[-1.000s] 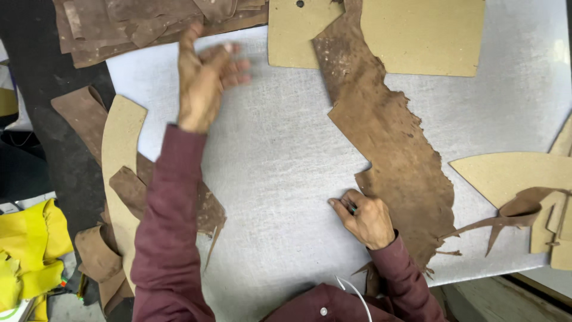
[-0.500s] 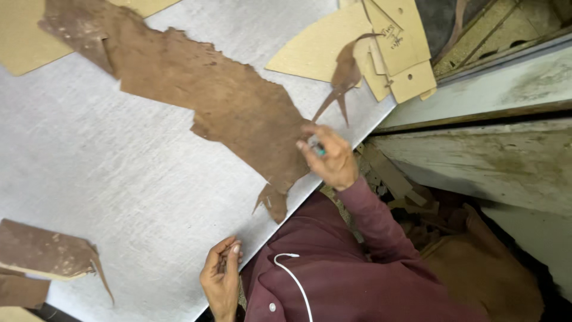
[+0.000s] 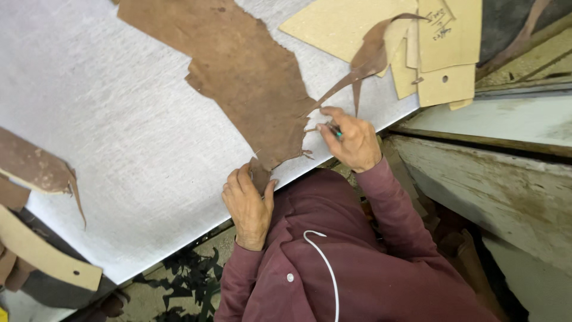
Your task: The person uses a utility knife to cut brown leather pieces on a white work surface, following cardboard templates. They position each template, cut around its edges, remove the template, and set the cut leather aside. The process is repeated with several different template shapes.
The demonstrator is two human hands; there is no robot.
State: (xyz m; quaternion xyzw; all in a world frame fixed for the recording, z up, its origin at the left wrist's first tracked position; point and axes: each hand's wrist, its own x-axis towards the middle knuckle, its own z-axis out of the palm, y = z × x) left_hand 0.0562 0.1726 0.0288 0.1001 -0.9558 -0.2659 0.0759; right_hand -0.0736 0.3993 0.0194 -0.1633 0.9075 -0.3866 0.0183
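The left hand [image 3: 249, 206] pinches the brown leather piece's [image 3: 238, 71] ragged tip at the counter's [image 3: 119, 173] near edge. The right hand [image 3: 351, 140] grips a small green-handled tool [image 3: 335, 132]. That thin tip could tear, or the tool could slip toward the fingers.

The light is soft and even, and it seems to come from above. The grey-white table surface [image 3: 137, 149] is bright but has no hard glare. The shadows are weak: a thin one lies under the left hand [image 3: 247, 206] and another under the right hand [image 3: 353, 140]. The brown leather piece [image 3: 238, 71] is sharp enough that its rough edges are clear. The floor with dark scraps [image 3: 185, 280] at the near edge is dim. The view is tilted, and the left corner is a little soft.
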